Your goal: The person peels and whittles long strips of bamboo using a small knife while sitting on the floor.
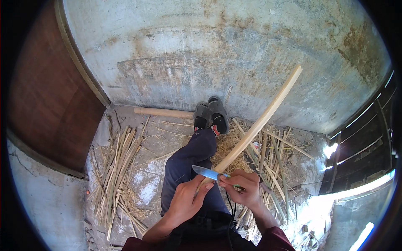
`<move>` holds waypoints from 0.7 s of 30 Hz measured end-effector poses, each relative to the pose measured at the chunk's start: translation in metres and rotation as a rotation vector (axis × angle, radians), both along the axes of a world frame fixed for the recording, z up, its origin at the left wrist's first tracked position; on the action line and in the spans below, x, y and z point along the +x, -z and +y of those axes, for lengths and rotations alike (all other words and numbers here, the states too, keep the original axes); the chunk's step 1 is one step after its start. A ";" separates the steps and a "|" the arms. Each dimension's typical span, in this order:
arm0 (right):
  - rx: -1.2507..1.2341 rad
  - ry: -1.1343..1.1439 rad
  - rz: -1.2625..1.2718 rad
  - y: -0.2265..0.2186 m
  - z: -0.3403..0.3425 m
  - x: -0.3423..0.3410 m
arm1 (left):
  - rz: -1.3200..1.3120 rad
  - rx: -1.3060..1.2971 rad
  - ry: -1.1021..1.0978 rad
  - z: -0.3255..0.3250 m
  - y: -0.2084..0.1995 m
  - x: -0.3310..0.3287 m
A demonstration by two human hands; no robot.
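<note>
A long pale strip of bamboo or wood [264,121] slants up and to the right from my lap. Its near end is in my left hand [187,198], which is closed around it with the thumb up by the blade. A knife [205,172] lies with its shiny blade across the strip, the tip pointing left. My right hand [243,188] grips the knife at the handle end, fingers pinched close to the blade. Most of the handle is hidden by those fingers; a bit of green shows there.
My outstretched legs [186,161] end in dark shoes [211,115] by the stained wall [209,58]. A bundle of thin strips [115,175] lies on the left, more sticks [272,159] and shavings [228,144] on the right. A round pole [163,112] rests along the wall.
</note>
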State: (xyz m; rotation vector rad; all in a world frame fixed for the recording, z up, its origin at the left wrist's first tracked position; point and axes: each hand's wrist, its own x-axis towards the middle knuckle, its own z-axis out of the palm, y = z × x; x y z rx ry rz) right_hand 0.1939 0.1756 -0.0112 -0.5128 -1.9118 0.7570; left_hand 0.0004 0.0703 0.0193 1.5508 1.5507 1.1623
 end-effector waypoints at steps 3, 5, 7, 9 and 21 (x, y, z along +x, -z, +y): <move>0.136 0.042 -0.109 -0.004 -0.002 0.000 | 0.011 -0.016 -0.003 0.000 -0.001 0.001; 0.174 0.064 -0.123 -0.006 -0.002 0.000 | 0.024 -0.025 -0.007 0.000 0.001 0.000; 0.220 0.042 -0.179 -0.008 -0.001 0.002 | -0.027 -0.051 -0.003 -0.001 0.009 -0.001; 0.242 0.034 -0.185 -0.008 -0.002 0.001 | -0.033 -0.042 -0.019 -0.003 0.010 -0.002; 0.235 0.080 -0.196 -0.008 -0.009 0.004 | -0.151 -0.016 -0.025 0.001 0.005 0.001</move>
